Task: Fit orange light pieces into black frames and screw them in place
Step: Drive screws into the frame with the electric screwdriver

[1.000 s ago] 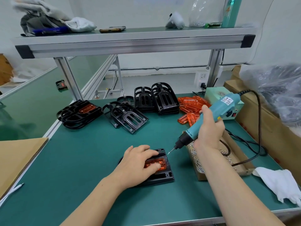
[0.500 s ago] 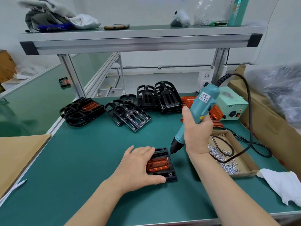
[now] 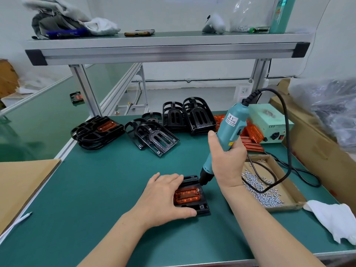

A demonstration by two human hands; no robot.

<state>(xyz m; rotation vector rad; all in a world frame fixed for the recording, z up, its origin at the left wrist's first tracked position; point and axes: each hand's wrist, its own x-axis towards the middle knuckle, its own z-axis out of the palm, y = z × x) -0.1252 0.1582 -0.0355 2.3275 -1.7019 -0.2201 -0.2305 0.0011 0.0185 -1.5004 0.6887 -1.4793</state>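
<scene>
Gripping screwdriver [image 3: 231, 129] | right hand [image 3: 227, 160] | control box [image 3: 269, 120] marked "LED"

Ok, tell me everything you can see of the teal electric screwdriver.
The teal plastic electric screwdriver has a black nose at its lower end, a white printed label and small yellow sticker on its body, and a black cable leaving its top and looping down to the right. It is tilted, top leaning right, nose down over the far right corner of the black plastic frame. The right hand grips its middle.
</scene>
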